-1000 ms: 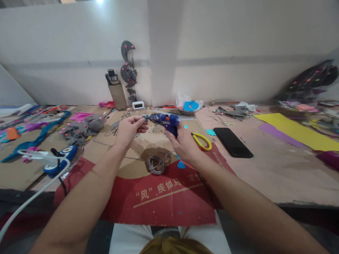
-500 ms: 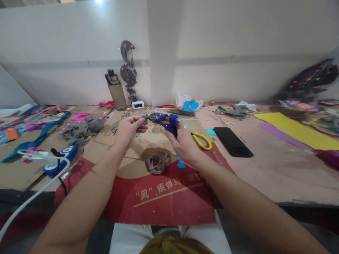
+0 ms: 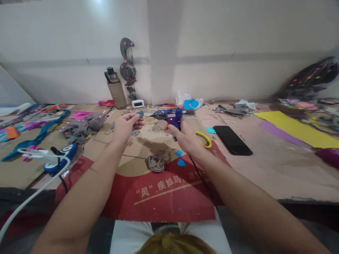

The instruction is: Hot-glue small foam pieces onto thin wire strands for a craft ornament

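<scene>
My right hand [image 3: 182,132] is wrapped round the grip of a blue hot glue gun [image 3: 173,118], whose nozzle points left and whose red light is lit. Between thumb and forefinger, my left hand [image 3: 128,125] pinches a small grey-blue flat piece [image 3: 141,113]; its exact kind is too small to tell. A short gap separates that piece from the nozzle tip. Below both hands, a coil of grey cord [image 3: 156,163] lies on the red and tan cardboard [image 3: 164,208]. Blue heart-shaped cutouts [image 3: 181,162] rest beside the coil.
Yellow-handled pliers or scissors [image 3: 205,140] and a black phone [image 3: 233,140] lie to the right. A bottle [image 3: 116,90] and a small white digital display [image 3: 137,103] stand near the wall. On the left are a blue power strip [image 3: 62,158] with a white cable and grey pinned pieces [image 3: 82,127].
The glue gun has moved right, away from my left hand, so its nozzle and the small piece are apart. My left hand has shifted slightly left and its other fingers have spread.
</scene>
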Available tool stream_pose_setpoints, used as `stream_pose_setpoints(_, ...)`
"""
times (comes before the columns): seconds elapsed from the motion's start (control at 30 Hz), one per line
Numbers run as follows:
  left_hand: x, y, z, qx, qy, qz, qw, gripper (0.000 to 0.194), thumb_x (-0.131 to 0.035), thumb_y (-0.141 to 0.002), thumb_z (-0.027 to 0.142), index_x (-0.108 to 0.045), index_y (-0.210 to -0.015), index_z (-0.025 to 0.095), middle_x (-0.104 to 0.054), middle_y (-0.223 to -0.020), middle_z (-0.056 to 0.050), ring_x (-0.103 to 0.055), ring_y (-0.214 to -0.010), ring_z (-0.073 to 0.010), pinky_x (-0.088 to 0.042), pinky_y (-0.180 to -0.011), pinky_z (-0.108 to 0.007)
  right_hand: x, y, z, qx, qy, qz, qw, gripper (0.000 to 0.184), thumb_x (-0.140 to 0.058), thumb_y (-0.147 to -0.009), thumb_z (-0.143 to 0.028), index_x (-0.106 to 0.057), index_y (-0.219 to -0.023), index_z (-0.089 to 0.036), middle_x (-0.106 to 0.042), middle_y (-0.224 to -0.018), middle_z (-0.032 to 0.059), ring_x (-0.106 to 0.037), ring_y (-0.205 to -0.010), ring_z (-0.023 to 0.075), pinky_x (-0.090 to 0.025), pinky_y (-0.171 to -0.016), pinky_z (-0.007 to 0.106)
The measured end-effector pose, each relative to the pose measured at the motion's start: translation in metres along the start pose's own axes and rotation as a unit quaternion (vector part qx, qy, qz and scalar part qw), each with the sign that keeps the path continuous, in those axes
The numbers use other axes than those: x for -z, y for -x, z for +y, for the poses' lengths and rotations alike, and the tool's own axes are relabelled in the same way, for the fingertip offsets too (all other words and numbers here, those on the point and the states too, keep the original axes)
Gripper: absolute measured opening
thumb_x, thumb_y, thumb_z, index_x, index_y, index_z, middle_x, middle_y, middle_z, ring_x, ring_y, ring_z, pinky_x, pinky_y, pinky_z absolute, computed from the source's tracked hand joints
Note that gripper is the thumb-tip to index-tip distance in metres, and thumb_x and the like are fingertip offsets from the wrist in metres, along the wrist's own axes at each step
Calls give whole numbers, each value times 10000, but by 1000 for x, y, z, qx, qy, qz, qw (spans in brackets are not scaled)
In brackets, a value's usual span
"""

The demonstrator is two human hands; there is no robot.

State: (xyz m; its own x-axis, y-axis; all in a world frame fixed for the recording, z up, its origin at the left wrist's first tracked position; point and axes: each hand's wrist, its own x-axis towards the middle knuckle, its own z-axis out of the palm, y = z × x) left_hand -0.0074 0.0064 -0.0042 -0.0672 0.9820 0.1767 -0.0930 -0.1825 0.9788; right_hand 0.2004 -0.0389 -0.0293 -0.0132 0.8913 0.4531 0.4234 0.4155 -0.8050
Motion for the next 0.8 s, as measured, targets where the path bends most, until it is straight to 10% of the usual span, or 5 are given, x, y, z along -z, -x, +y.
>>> stream_pose_setpoints(0.17, -1, -1, 0, 10, 10, 8, 1000, 145, -683, -714, 256, -636, -741, 122, -671, -699, -47, -595, -540, -78, -470, -496, -177, -2, -14, 19, -139, 13, -85, 987, 161, -433, -877, -355, -481, -814, -214, -521, -523, -8, -505, -446, 159, -444, -477, 315)
stream_pose_setpoints(0.47, -4, 2, -2, 21, 10, -29, 999, 145, -688, -716, 264, -633, -743, 133, -671, -706, -44, -574, -524, -71, -453, -473, -171, 5, -4, 6, 31, 366, 1, 930, 139, -660, -741, -264, -606, -799, -150, -587, -988, 176, -558, -922, 280, -439, -790, 432)
stream_pose_setpoints(0.67, -6, 2, -7, 19, -3, -48, 999, 159, -701, -706, 271, -645, -776, 140, -654, -695, -30, -532, -494, -62, -419, -437, -173, -3, 8, -7, 67, 304, -289, 905, 49, -629, -731, -172, -663, -696, -178, -636, -761, 55, -571, -753, 177, -423, -679, 287)
stream_pose_setpoints(0.8, -9, 5, -6, 17, -3, -60, 998, 141, -690, -708, 249, -636, -751, 126, -624, -671, -20, -529, -499, -58, -412, -438, -166, -8, 9, -12, 53, 347, -296, 888, 102, -585, -733, -104, -662, -676, -137, -662, -757, 96, -576, -753, 184, -394, -666, 283)
